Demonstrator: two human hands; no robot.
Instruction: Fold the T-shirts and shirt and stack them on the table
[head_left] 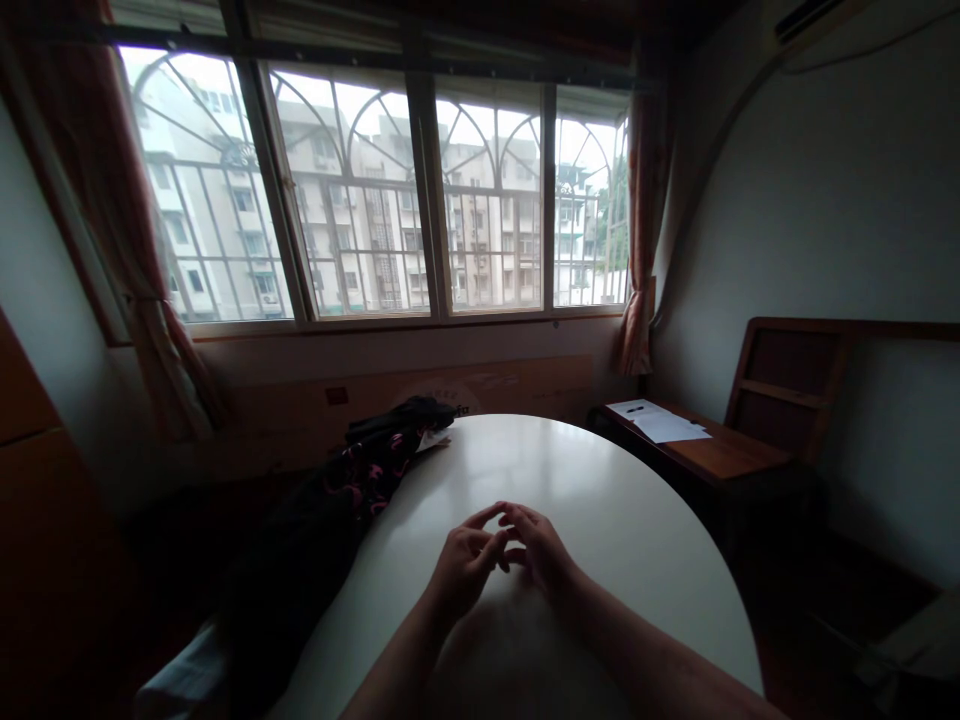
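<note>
Both hands meet over the near middle of a round white table (555, 460), their fingertips touching each other. My left hand (466, 565) has its fingers spread and bent toward the right one, with no object in it. My right hand (541, 550) mirrors it, fingers apart and curved, also holding nothing. A gap shows between the two palms. Dark clothing with a pink pattern (375, 470) lies over the table's left edge, away from my left hand.
Beyond the table stands a flat cardboard box (525, 385) under barred windows. At the right, papers (667, 427) and a pen (635, 409) lie on a wooden bench (742, 452). Curtains (637, 250) hang beside the windows.
</note>
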